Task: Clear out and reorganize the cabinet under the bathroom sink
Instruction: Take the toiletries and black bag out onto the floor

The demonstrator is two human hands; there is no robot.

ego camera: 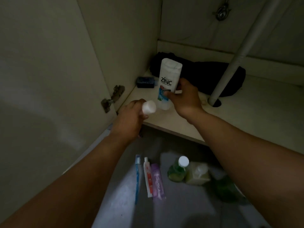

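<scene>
Gripping the white ZINC bottle (pixel 167 81) on the cabinet floor (pixel 246 116), our right hand (pixel 185 97) curls round it; our left hand (pixel 131 119) holds a small white container (pixel 148 107). Behind lies a dark cloth (pixel 213 76) beside the drain pipe (pixel 233 63).

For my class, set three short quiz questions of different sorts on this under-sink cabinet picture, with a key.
1. True or false: the right hand holds the white ZINC shampoo bottle upright on the cabinet shelf.
2. What does the left hand hold?
A. blue toothbrush
B. small white container
C. green bottle
3. Fill in: the blue toothbrush, red-and-white toothpaste tube and purple tube lie side by side on the ____.

Key
1. True
2. B, the small white container
3. Floor
</scene>
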